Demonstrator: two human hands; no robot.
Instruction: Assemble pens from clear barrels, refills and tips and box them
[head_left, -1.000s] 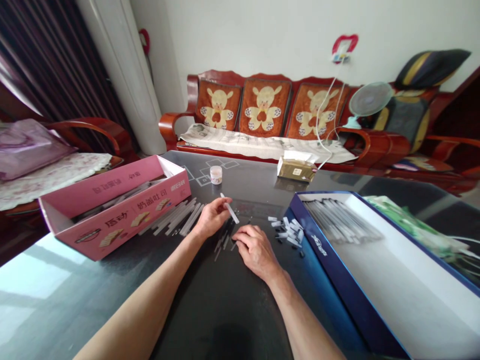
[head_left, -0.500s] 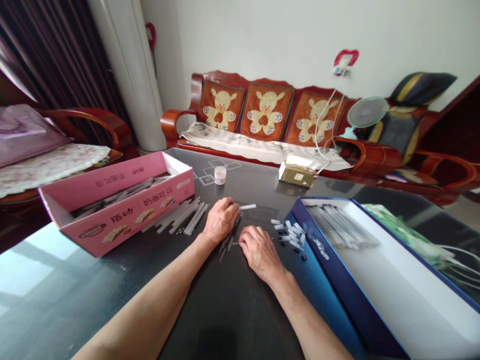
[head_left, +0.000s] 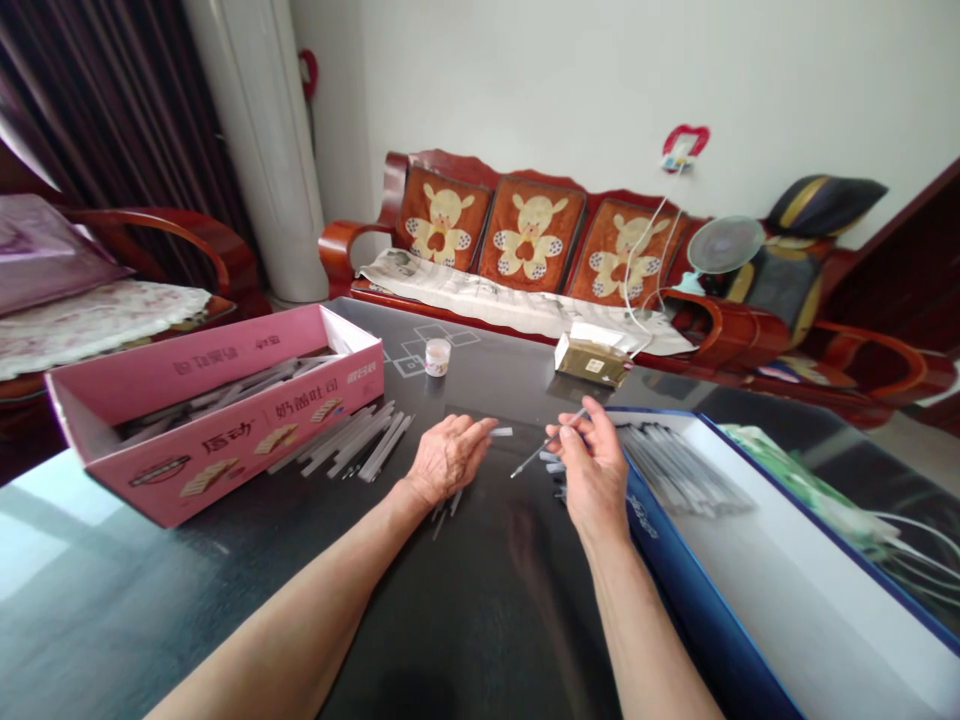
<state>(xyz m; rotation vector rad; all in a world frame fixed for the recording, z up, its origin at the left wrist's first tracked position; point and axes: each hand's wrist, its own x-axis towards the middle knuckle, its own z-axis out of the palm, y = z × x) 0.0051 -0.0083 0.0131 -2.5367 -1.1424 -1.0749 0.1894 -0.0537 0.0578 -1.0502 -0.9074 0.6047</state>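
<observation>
In my right hand [head_left: 596, 462] a thin, translucent stick with a narrow tip, like a pen refill [head_left: 546, 448], is pinched between thumb and fingers, slanting down to the left above the table. My left hand [head_left: 452, 455] rests low over the table, its fingers together and bent, the thumb hidden. Its fingertips meet a short white tube [head_left: 501, 432]; what lies under them is hidden. Several thin sticks [head_left: 442, 513] show below the left palm. Small white and dark pieces [head_left: 556, 470] lie beside my right hand, partly covered by it.
A pink box [head_left: 247, 420] of grey tubes stands left, with loose translucent tubes [head_left: 360, 440] beside it. At right is a blue box [head_left: 660, 560] holding a row of filled tubes [head_left: 679, 470]. A small round jar [head_left: 437, 357] and a tissue box [head_left: 592, 360] stand farther back.
My right hand has risen from the table and moved right, now with the thin refill in it. My left hand has edged forward over the short white tube.
</observation>
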